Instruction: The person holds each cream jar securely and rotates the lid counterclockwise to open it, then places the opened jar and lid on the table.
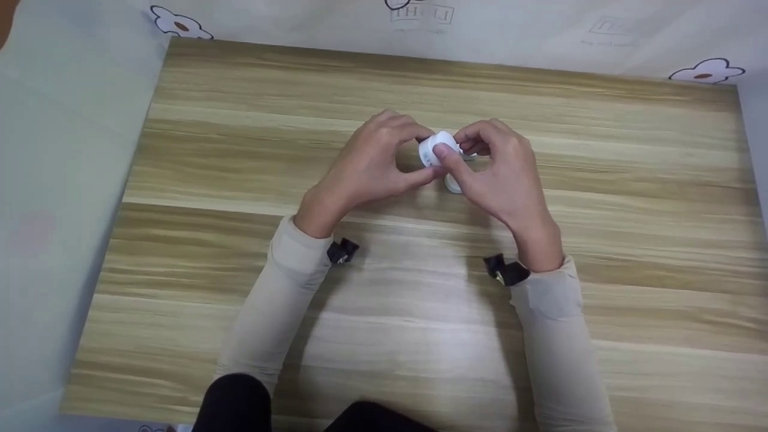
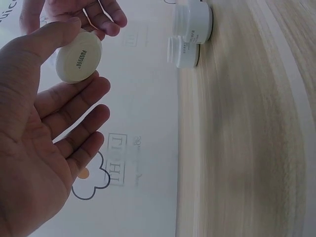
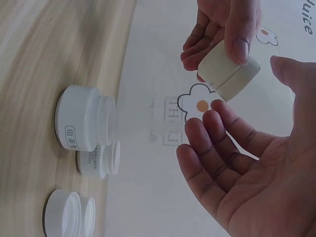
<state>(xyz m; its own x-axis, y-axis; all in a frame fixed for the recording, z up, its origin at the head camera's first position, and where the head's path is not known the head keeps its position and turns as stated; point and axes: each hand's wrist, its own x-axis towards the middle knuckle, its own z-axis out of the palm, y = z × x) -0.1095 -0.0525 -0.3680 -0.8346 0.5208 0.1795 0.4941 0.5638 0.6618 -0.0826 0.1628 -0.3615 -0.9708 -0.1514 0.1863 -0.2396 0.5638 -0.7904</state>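
Observation:
Thumb and fingers of my left hand point(image 1: 378, 159) pinch a small white jar point(image 1: 428, 154) above the table. The jar's round base, printed with a dark code, faces the left wrist view. A seam round the jar point(image 3: 212, 69) shows from the right wrist, with the left thumb pressed on its side. My right hand point(image 1: 507, 171) is close by, fingers loosely bent. In the right wrist view its thumb stands apart from the jar and its fingertips are near the lower edge; whether they touch is unclear.
Two uncapped white jars, a larger one point(image 3: 76, 118) and a smaller one point(image 3: 91, 163), stand on the wooden table point(image 1: 390, 300). Two white lids point(image 3: 61, 215) lie beside them. A pale flower-printed sheet point(image 1: 510, 30) rises behind the table's far edge.

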